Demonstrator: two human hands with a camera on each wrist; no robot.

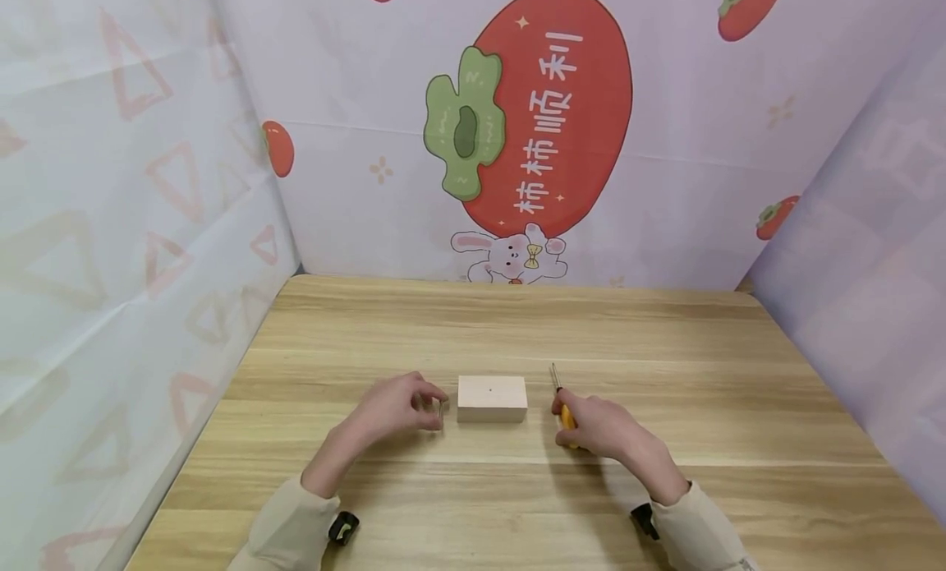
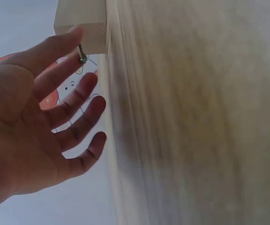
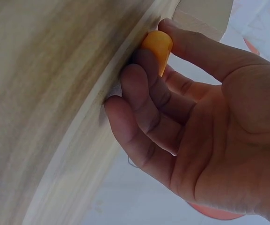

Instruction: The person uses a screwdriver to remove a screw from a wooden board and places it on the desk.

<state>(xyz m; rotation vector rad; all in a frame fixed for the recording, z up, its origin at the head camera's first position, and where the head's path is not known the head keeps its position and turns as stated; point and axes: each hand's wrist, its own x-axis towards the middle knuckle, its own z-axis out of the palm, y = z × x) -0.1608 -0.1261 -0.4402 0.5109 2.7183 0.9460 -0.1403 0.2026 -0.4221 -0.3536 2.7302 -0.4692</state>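
A pale wooden block [image 1: 491, 400] lies on the table between both hands, with a small dark dot on its top face. Left of the block, my left hand [image 1: 392, 407] pinches a small metal screw [image 2: 82, 54] between thumb and index finger; the other fingers are spread loosely in the left wrist view. On the block's right, my right hand [image 1: 600, 427] grips a screwdriver [image 1: 568, 421] by its yellow-orange handle. Its thin shaft points away from me, toward the back of the table. In the right wrist view only the handle's end shows, and the fingers curl around it.
The wood-grain table [image 1: 414, 324] extends on all sides of the block. A white printed cloth [image 1: 332, 209] with persimmon pictures stands behind it, and cloth walls [image 1: 148, 250] close off the left and right sides.
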